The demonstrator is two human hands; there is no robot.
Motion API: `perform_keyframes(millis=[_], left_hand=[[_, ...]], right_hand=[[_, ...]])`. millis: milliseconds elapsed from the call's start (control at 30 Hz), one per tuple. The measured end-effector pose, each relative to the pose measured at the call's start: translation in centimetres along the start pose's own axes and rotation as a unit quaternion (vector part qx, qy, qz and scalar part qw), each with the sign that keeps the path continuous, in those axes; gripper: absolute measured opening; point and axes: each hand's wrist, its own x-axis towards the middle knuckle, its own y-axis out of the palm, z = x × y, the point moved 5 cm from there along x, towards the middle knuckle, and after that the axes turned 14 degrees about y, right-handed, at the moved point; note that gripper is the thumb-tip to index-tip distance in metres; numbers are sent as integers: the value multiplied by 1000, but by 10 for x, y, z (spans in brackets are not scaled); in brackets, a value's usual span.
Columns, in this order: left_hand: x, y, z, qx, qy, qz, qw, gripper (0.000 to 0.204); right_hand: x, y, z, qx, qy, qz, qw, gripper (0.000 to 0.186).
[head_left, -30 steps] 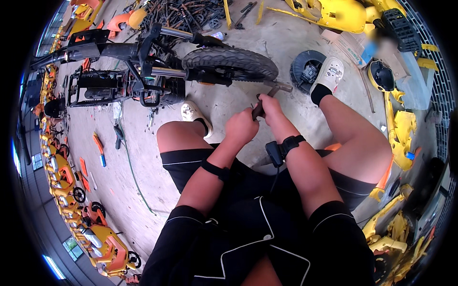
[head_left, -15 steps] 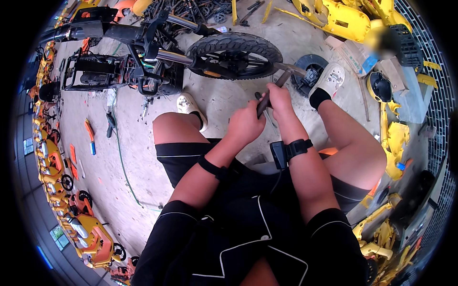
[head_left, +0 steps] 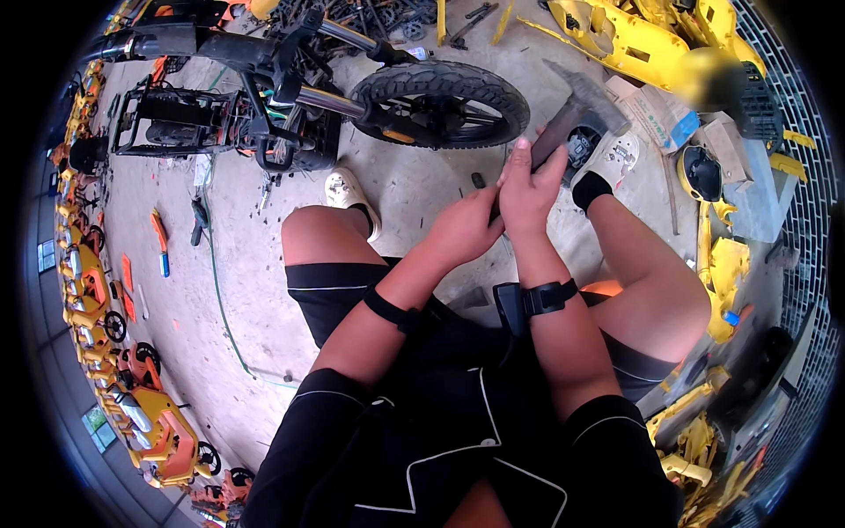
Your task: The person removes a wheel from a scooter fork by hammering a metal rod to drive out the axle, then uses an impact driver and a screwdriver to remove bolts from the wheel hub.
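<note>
Both of my hands grip a hammer by its dark handle. My left hand closes round the lower end. Farther up, my right hand wraps the handle, its thumb lying along it. The grey metal head, slightly blurred, is raised over the floor at the upper right. Below it, a small black wheel lies flat next to my right shoe, largely hidden by the hammer and my right hand. Left of the hammer rests the large black front tyre of a stripped motorbike frame.
The motorbike's bare frame lies at the upper left. Yellow body panels, cardboard boxes and a black-and-yellow helmet-like shell crowd the right. A green cord and an orange-and-blue tool lie on the floor at left.
The hammer has lifted off the small wheel, its head swinging up and right. My right hand has risen slightly with its grip loosened; the left has shifted a little right.
</note>
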Motion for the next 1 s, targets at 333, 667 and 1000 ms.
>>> perform_keyframes(millis=[333, 667, 1000], left_hand=[[5, -42, 25, 21, -87, -114, 989, 29], [77, -148, 38, 309, 142, -227, 913, 53], [139, -136, 96, 293, 192, -81, 933, 69]], right_hand=[[15, 1, -12, -158, -42, -65, 984, 29], [32, -8, 29, -112, 33, 17, 993, 29], [52, -17, -30, -4, 332, 73, 941, 14]])
